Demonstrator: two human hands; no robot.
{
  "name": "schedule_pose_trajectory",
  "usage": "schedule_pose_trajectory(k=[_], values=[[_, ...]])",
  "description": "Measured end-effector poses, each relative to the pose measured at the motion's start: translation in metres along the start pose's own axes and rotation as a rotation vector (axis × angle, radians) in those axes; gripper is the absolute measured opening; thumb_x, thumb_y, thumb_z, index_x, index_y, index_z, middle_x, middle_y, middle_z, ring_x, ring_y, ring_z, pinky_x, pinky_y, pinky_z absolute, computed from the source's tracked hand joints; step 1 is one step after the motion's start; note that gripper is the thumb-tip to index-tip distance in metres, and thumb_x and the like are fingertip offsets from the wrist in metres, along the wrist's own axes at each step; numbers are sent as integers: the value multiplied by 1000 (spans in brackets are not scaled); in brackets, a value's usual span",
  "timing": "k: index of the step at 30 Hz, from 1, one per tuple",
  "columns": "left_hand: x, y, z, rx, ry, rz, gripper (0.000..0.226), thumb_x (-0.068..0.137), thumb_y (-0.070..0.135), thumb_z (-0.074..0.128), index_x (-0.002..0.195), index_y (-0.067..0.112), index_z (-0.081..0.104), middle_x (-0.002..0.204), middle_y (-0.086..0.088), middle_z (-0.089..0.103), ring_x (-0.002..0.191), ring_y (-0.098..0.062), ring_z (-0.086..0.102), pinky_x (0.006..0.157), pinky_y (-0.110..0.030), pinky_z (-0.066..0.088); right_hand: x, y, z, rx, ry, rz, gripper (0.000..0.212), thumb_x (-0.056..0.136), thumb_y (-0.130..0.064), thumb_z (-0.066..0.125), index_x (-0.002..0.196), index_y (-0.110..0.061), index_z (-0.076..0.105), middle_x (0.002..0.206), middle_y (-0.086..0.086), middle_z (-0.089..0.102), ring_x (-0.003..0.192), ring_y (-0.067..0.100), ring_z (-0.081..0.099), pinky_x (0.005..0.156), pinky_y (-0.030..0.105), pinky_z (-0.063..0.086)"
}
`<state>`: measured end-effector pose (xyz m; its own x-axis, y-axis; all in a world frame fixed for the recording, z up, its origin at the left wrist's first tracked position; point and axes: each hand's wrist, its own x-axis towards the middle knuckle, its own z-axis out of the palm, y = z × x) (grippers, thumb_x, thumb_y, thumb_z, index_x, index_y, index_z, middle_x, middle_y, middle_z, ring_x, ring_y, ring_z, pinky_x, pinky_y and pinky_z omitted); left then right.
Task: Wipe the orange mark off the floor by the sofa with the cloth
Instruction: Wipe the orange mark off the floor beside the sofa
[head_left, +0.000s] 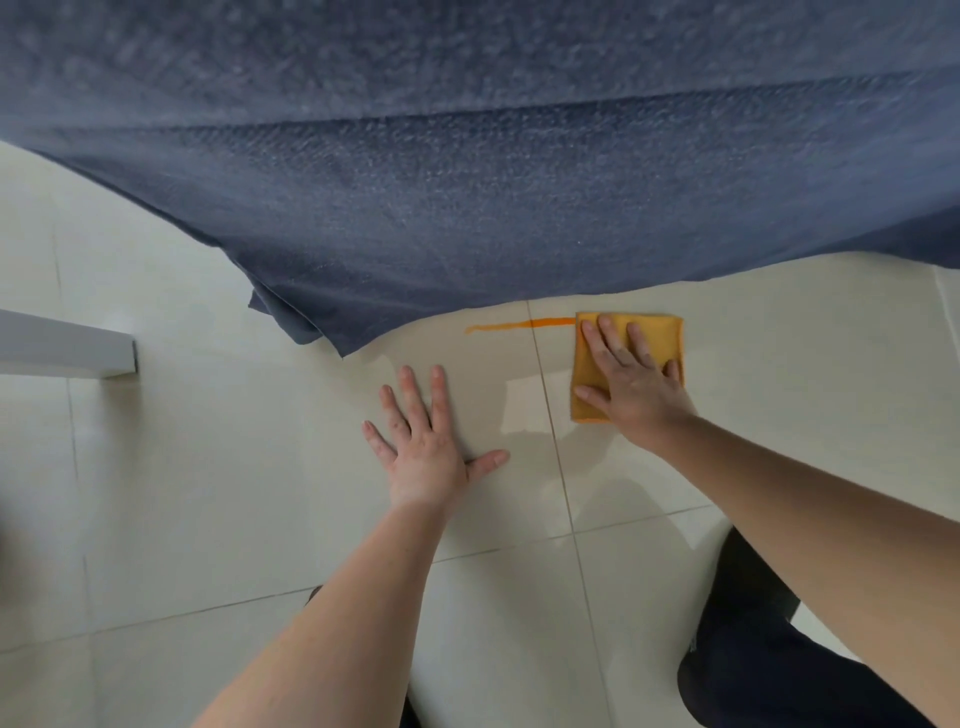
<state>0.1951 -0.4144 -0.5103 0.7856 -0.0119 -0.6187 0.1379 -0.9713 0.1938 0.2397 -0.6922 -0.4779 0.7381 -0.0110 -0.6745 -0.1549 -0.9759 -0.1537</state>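
Observation:
A thin orange mark (519, 326) runs left to right on the pale tiled floor (208, 467), just in front of the blue sofa cover (467, 182). Its right end meets a folded orange cloth (660, 332) lying flat on the floor. My right hand (628, 379) presses flat on the cloth, fingers spread, covering most of it. My left hand (426, 441) rests palm down on the bare tiles to the left and nearer to me, fingers apart, holding nothing.
The sofa cover hangs down to the floor across the top of the view, with a loose corner (301, 322) at the left. A white furniture edge (78, 348) juts in from the left. My dark-trousered knee (769, 649) is at the lower right.

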Motion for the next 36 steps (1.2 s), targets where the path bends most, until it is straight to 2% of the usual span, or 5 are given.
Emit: schedule_pose_trajectory(k=[9, 18, 24, 31, 36], values=[[-1, -1, 2, -1, 13, 1, 139, 70, 103, 40, 160, 31, -38, 168, -8, -43, 158, -41, -31, 122, -71, -12, 31, -13, -25, 133, 32, 120, 86, 102, -60, 43, 159, -44, -19, 170, -18, -19, 158, 27, -14, 116, 77, 13], [-2, 1, -1, 11, -12, -8, 138, 71, 102, 39, 158, 30, -40, 167, -8, -45, 157, -42, -33, 123, -72, -11, -1, 7, -3, -7, -18, -23, 87, 99, -66, 39, 156, -48, -24, 167, -23, -23, 158, 20, -15, 120, 70, 15], [-2, 0, 1, -7, 5, 4, 138, 70, 102, 40, 159, 31, -38, 167, -7, -44, 157, -41, -32, 124, -72, -11, 25, -19, -21, 136, 9, 97, 87, 102, -58, 45, 159, -44, -20, 169, -19, -20, 158, 26, -16, 117, 76, 12], [-1, 2, -2, -2, -5, -2, 138, 72, 101, 41, 159, 30, -39, 167, -8, -45, 157, -42, -32, 124, -72, -12, -1, -8, 1, 45, -11, -5, 86, 100, -62, 42, 157, -48, -22, 168, -22, -21, 157, 21, -17, 120, 71, 10], [-3, 1, -2, -12, -6, 4, 138, 73, 100, 43, 160, 30, -37, 168, -9, -44, 157, -43, -33, 122, -72, -13, 20, -6, -16, 150, 20, 103, 89, 100, -60, 46, 159, -46, -20, 169, -21, -19, 158, 24, -15, 117, 76, 13]])
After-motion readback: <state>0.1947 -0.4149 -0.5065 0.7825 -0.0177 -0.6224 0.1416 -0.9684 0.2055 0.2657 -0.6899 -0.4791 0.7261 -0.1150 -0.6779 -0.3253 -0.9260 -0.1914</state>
